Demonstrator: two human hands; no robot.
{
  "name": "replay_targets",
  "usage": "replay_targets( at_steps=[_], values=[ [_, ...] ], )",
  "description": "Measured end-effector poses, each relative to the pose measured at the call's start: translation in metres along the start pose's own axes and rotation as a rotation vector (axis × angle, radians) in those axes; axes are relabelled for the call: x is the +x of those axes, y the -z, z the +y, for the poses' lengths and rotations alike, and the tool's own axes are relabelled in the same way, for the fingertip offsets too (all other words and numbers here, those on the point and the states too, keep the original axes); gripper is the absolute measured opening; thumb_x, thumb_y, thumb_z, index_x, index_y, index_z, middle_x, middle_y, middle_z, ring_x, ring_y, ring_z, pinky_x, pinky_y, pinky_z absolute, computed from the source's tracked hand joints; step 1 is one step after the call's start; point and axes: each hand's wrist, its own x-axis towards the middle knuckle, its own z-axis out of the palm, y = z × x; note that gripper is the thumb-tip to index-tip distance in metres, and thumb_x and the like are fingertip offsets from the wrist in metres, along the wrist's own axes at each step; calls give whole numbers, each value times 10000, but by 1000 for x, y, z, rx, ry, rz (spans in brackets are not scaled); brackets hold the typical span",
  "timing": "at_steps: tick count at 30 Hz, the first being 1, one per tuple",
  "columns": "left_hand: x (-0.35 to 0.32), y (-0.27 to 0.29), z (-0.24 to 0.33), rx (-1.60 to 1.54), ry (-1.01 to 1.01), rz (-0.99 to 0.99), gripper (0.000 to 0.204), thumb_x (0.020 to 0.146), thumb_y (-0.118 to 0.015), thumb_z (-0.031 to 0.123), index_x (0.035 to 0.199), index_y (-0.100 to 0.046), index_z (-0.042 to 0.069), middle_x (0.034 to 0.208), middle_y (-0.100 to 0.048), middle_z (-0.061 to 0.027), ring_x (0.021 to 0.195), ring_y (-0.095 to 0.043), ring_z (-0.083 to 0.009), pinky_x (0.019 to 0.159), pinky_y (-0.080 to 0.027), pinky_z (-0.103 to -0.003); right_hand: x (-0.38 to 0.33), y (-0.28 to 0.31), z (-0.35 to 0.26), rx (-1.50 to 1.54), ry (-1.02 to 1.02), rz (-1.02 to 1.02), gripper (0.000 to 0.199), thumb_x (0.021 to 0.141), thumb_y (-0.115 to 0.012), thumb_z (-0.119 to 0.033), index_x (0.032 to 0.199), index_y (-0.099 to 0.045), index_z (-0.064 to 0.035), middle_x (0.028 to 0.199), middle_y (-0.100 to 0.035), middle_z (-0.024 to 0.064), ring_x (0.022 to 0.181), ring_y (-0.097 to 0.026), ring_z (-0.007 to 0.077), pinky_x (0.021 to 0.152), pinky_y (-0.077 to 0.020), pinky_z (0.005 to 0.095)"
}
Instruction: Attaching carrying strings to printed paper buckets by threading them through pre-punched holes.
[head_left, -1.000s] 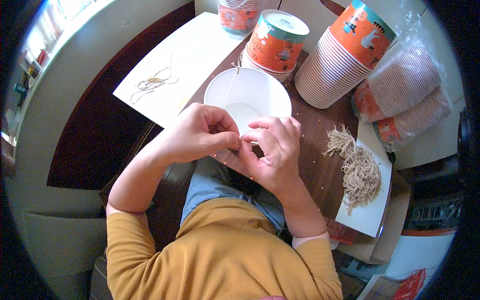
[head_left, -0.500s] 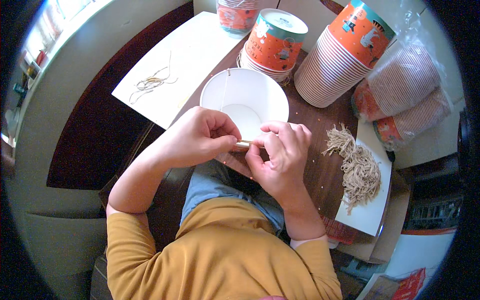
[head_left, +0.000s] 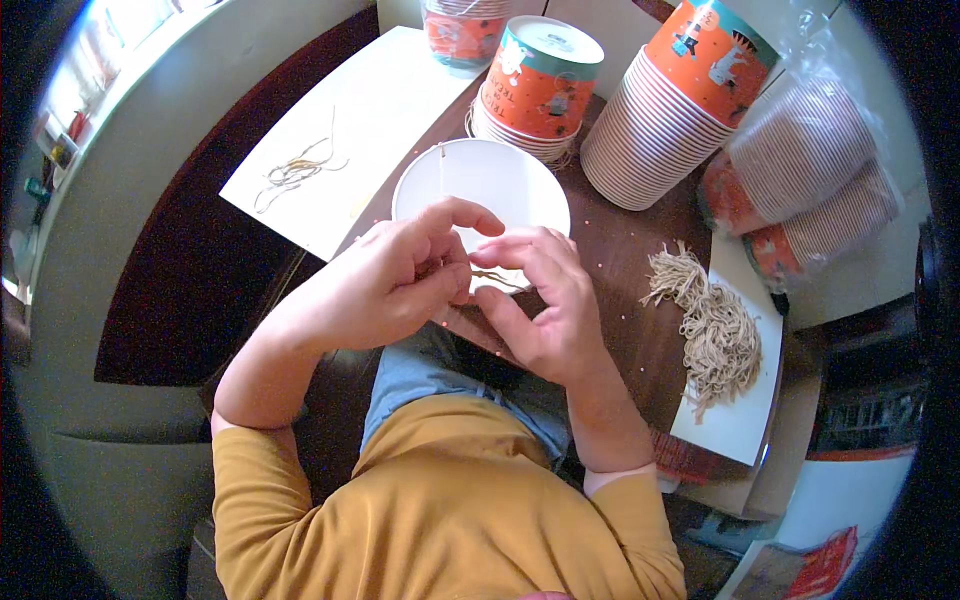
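Observation:
A paper bucket [head_left: 525,185] with a white inside stands in front of me, its mouth facing up. A thin string runs down its inner wall from a small hole at the far rim. At the near rim a short tan string [head_left: 492,276] sticks out between my hands. My left hand [head_left: 405,275] is closed, thumb and bent fingers pinching at the string's left end, with the index finger reaching over the bucket. To the right, my right hand [head_left: 548,300] has its thumb and fingers apart around the string's loose end. The bucket's near outside is mostly hidden by my hands.
Behind the bucket stand an upside-down orange and teal bucket stack [head_left: 545,85] and a taller leaning stack [head_left: 665,115]. Bagged buckets [head_left: 800,150] lie at right. A bundle of tan strings [head_left: 715,335] rests on a white board; loose strings [head_left: 300,168] lie on another board at left.
The right thumb and fingers have spread, letting go of the string end. My left index finger has lifted and stretched out over the bucket.

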Motion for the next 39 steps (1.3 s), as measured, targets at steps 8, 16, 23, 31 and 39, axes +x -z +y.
replay_targets(
  at_steps=[8, 16, 23, 31, 39],
  values=[
    [3, 9, 18, 40, -13, -31, 332, 891, -507, 1, 1220, -460, 7, 723, -532, -3, 679, -534, -77, 638, -444, -216, 18, 10, -6, 245, -269, -145, 122, 771, -691, -160, 803, -636, -56, 829, -638, 113, 840, -616, 284, 805, -447, 376],
    [11, 7, 21, -172, -105, 49, 293, 858, -512, -10, 1149, -494, 14, 688, -479, 24, 615, -460, -43, 563, -377, -197, 9, 19, -2, 336, -285, -155, 81, 732, -676, -108, 769, -613, -73, 777, -621, 71, 778, -610, 238, 762, -449, 337],
    [6, 16, 17, -202, -64, 108, 255, 803, -515, -21, 1056, -534, -3, 734, -495, 27, 606, -433, -25, 544, -347, -185, -11, 30, 1, 6, -68, -237, 129, 687, -700, -40, 748, -598, -91, 851, -642, 33, 816, -601, 209, 876, -397, 375],
    [-11, 20, 3, -188, -32, 228, 216, 783, -453, -58, 957, -575, -18, 736, -462, 49, 637, -391, -3, 567, -311, -175, -29, 23, 9, -162, 8, -186, 127, 714, -699, -121, 793, -601, -135, 869, -612, 9, 887, -586, 225, 993, -331, 488],
    [-12, 38, -26, -458, -135, 440, 187, 757, -479, -56, 911, -570, -3, 717, -514, 13, 580, -426, -48, 534, -350, -197, -29, 19, 7, -256, 20, -89, 132, 699, -673, -107, 793, -584, -129, 791, -580, 32, 820, -559, 248, 888, -365, 431]
  ],
)
